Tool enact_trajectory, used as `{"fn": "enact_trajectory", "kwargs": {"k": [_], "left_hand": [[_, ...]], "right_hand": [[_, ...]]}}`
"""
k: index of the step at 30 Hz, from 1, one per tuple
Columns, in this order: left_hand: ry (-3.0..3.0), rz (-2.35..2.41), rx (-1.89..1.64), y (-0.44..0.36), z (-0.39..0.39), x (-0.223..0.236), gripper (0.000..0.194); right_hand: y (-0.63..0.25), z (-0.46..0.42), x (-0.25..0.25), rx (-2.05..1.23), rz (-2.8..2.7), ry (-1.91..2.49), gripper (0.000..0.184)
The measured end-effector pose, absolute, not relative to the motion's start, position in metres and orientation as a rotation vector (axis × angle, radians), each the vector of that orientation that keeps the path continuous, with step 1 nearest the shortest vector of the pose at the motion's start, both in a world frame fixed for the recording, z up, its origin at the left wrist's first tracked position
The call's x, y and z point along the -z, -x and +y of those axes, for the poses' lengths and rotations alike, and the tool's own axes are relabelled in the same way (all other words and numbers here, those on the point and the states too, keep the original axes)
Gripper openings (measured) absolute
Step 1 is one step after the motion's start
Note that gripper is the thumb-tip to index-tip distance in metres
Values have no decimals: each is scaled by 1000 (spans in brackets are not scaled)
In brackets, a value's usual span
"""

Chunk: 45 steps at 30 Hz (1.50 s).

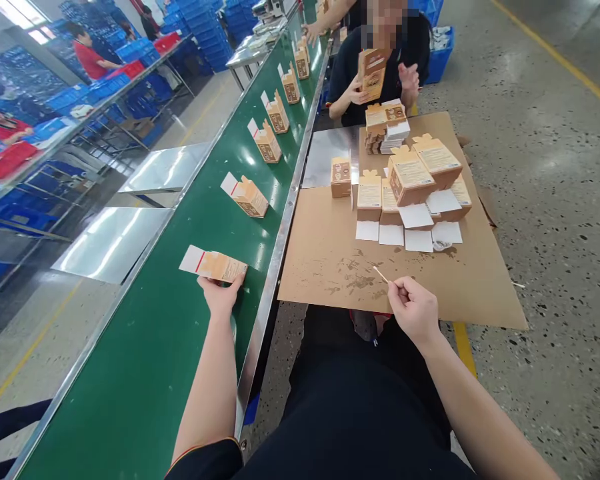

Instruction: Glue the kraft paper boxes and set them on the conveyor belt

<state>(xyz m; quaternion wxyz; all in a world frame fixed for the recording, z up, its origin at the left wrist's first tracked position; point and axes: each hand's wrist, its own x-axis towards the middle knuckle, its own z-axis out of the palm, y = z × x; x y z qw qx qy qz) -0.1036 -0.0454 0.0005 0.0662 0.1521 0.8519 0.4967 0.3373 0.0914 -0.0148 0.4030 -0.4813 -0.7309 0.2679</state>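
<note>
On the green conveyor belt [145, 353], my left hand [220, 297] grips the near side of a small brown and cream carton [225, 267]. Its white flap with a red line stands open toward the left. My right hand [414, 308] is closed around a cotton swab [381, 275], tip pointing up and left over the cardboard sheet [310, 267]. Dark wet smears mark the cardboard just beyond that hand. Farther back on the sheet sits a pile of similar cartons [411, 175], several with white flaps hanging out. A small clear round item [441, 246] lies by the flaps.
More open cartons [250, 197] stand in a line up the belt. A metal rail [275, 260] separates belt and cardboard. Across the table a co-worker [347, 87] holds a flatter carton [373, 75] beside stacked cartons [377, 127]. Another person's arm [333, 19] reaches over the belt.
</note>
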Motion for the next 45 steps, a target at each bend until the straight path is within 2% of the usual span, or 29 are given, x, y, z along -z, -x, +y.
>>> {"fn": "enact_trajectory", "kwargs": {"k": [5,10,15,19,22,25,28,31,36,45], "left_hand": [[-440,2675,-1628,81,-68,19,96],[-954,2633,-1950,49,-67,28,60],[-1074,2138,-2188,51,48,5,42],[-896,2018,-1910,65,172,-25,31],[-1089,2190,-1490,60,243,-44,31],[-1296,2238,-1162,36,288,-53,37],[-1396,2250,-922,1,312,-52,60],[-1520,2330,-596,-25,315,-47,76],[-1728,2288,-459,-30,284,-46,77],[-1932,2467,-334,-20,135,-42,77]], "right_hand": [[-361,91,8,-651,-1810,1284,42],[-402,70,9,-568,-1713,1483,49],[-420,59,10,-521,-1622,1583,54],[-425,53,10,-499,-1579,1614,57],[-427,47,12,-495,-1568,1638,58],[-425,43,15,-495,-1543,1650,57],[-421,41,18,-492,-1522,1636,54],[-416,42,18,-486,-1520,1615,49],[-415,63,6,-480,-1596,1608,40],[-403,201,-36,-494,-2122,1897,25]]}}
